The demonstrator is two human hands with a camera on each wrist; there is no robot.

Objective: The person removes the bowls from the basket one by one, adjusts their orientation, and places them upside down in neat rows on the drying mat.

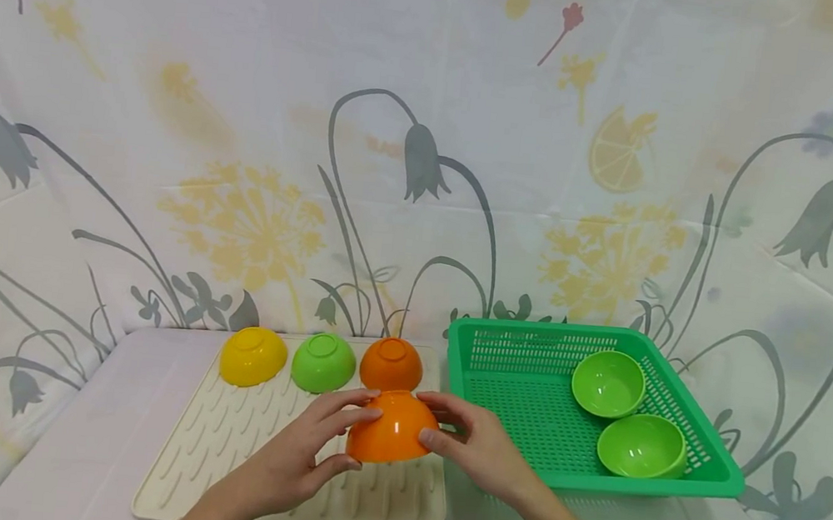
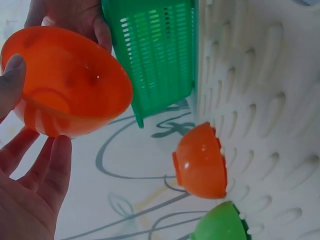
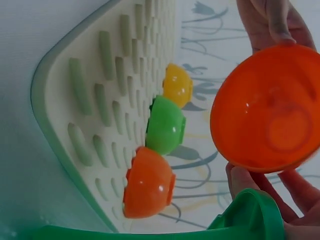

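An orange bowl [image 1: 394, 432], turned upside down, is held between both hands above the right part of the cream drying mat [image 1: 217, 450]. My left hand [image 1: 293, 449] grips its left side, with the thumb at the rim and the fingers on the outer wall. On the opposite side, my right hand [image 1: 485, 447] pinches the bowl with thumb and fingers. Both wrist views look into the hollow of this orange bowl [image 2: 75, 75]. Along the mat's back edge, a yellow bowl [image 1: 252, 357], a green bowl [image 1: 324, 363] and another orange bowl [image 1: 391, 363] sit upside down in a row.
At the right stands a green plastic basket [image 1: 514, 424] with perforated walls. Inside its right half lie two light green bowls [image 1: 608, 384], their openings showing. Behind everything hangs a flower-print cloth [image 1: 429, 127]. A white cloth [image 1: 93, 413] covers the table.
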